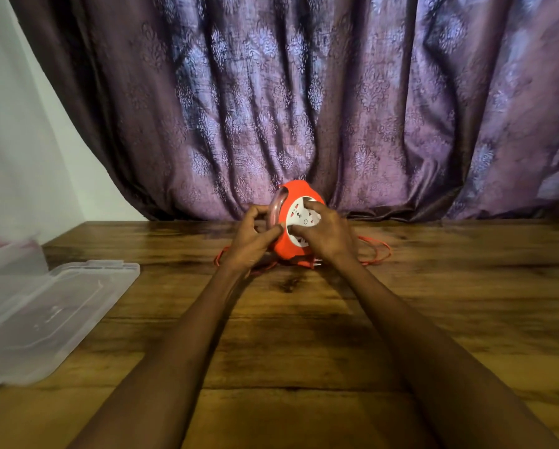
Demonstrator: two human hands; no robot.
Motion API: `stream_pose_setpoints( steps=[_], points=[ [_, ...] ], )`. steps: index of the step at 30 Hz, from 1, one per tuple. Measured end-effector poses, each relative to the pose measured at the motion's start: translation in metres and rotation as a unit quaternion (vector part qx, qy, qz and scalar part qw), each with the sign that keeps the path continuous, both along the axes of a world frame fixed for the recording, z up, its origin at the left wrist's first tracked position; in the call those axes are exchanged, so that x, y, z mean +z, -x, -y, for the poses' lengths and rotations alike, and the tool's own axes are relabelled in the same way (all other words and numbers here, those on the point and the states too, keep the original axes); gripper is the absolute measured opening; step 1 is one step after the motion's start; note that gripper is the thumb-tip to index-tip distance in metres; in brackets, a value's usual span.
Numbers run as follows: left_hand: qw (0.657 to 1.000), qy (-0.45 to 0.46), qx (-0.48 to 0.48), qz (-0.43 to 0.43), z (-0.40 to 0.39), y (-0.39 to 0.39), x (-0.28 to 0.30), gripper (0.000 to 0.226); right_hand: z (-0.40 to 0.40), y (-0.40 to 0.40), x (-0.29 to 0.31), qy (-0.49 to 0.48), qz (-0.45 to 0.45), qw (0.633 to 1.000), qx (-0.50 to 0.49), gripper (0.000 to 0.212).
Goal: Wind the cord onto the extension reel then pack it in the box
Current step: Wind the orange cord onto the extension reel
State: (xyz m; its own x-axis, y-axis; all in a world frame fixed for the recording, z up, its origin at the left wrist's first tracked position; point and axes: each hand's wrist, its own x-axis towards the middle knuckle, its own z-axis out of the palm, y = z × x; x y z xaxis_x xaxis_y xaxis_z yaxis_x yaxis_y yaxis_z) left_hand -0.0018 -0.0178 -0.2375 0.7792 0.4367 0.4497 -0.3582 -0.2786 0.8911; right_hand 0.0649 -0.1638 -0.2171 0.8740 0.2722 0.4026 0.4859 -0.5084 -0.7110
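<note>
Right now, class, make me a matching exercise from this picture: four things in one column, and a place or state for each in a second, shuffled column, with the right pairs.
Things
1. extension reel
2. cord
3. plastic box
4. curtain

Places or states
A. hanging behind the table
B. loose on the table, trailing to both sides of the reel
C. held upright between both hands
D. lying on the table's left edge

Pairs: 1-C, 2-B, 3-D, 4-A
</note>
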Motion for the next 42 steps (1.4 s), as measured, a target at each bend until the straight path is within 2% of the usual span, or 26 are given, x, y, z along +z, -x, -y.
stream_pose_setpoints(
  steps=[4, 7, 9, 14, 16, 18, 20, 22, 26, 29, 31, 34, 37, 39, 40, 42],
  points=[
    [1.0, -0.001, -0.003, 0.011, 0.004, -0.001, -0.001, 0.033, -0.001, 0.0, 0.001, -0.081, -0.061, 0.995, 0.003, 0.076],
    [1.0, 0.003, -0.001, 0.014, 0.01, 0.0, -0.001, 0.036, -0.004, -0.001, 0.001, -0.161, -0.118, 0.98, 0.008, 0.089],
    [1.0, 0.006, 0.001, 0.021, 0.012, -0.001, 0.001, 0.037, -0.005, -0.003, -0.001, -0.183, -0.133, 0.974, 0.003, 0.095],
    [1.0, 0.021, -0.009, 0.007, 0.011, -0.005, -0.001, 0.041, -0.004, -0.011, -0.006, -0.189, -0.129, 0.973, -0.015, 0.093],
    [0.999, 0.032, -0.005, -0.012, 0.011, -0.008, -0.004, 0.042, -0.003, -0.011, -0.006, -0.187, -0.119, 0.975, -0.015, 0.093],
    [0.999, 0.039, 0.016, -0.003, 0.009, -0.011, -0.005, 0.036, -0.001, -0.008, -0.006, -0.166, -0.101, 0.981, -0.001, 0.08],
    [0.997, 0.068, 0.026, 0.008, 0.003, -0.012, -0.003, 0.029, 0.0, -0.004, -0.006, -0.124, -0.042, 0.991, 0.009, 0.059],
    [0.993, 0.114, 0.031, 0.009, -0.005, -0.011, -0.002, 0.02, 0.0, 0.002, -0.007, -0.081, 0.038, 0.995, 0.031, 0.05],
    [0.972, 0.229, 0.049, 0.025, -0.019, -0.01, -0.001, 0.021, -0.003, 0.014, -0.009, -0.06, 0.141, 0.985, 0.082, 0.036],
    [0.956, 0.289, 0.039, 0.029, -0.029, -0.009, 0.001, 0.031, -0.004, 0.016, -0.007, -0.075, 0.19, 0.974, 0.102, 0.022],
    [0.952, 0.301, 0.043, 0.031, -0.035, -0.007, 0.002, 0.028, -0.005, 0.015, -0.006, -0.083, 0.235, 0.962, 0.109, 0.025],
    [0.948, 0.314, 0.041, 0.031, -0.043, -0.003, 0.003, 0.016, -0.004, 0.012, -0.005, -0.102, 0.266, 0.953, 0.101, 0.041],
    [0.947, 0.318, 0.036, 0.035, -0.05, 0.0, 0.004, 0.016, -0.001, 0.007, -0.005, -0.109, 0.227, 0.962, 0.105, 0.05],
    [0.94, 0.336, 0.025, 0.046, -0.052, 0.001, 0.004, 0.019, 0.001, 0.004, -0.006, -0.094, 0.211, 0.968, 0.102, 0.04],
    [0.938, 0.343, 0.018, 0.05, -0.053, 0.002, 0.004, 0.022, 0.002, 0.002, -0.008, -0.075, 0.208, 0.97, 0.098, 0.037],
    [0.934, 0.352, 0.005, 0.059, -0.054, 0.003, 0.005, 0.022, 0.003, -0.002, -0.012, -0.01, 0.206, 0.975, 0.085, 0.045]
  ],
)
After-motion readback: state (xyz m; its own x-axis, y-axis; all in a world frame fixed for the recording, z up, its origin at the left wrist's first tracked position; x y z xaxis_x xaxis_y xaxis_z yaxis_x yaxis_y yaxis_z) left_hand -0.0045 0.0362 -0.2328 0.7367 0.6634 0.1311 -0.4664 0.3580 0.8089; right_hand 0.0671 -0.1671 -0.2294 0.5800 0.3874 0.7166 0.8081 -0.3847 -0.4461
